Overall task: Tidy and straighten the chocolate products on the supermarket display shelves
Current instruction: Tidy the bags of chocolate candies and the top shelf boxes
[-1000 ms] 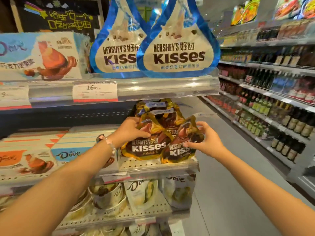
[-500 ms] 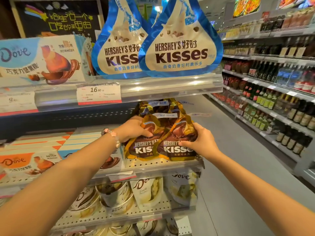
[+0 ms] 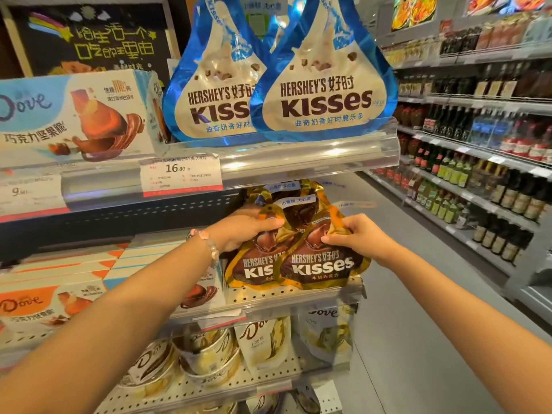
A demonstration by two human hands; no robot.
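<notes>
— Gold Kisses bags (image 3: pixel 321 264) sit at the right end of the middle shelf (image 3: pixel 286 297), front pair upright, overlapping, labels facing out.

— And the hands?

— Left hand (image 3: pixel 245 228) is clamped over the top of the left front bag; right hand (image 3: pixel 358 237) pinches the right one near its peak. Looks like squaring them to the shelf's front edge so they stand rather than slump.

— Around them?

— Dove boxes (image 3: pixel 167 264) just beside on the left, blue Kisses bags (image 3: pixel 319 94) on the shelf above.
</notes>
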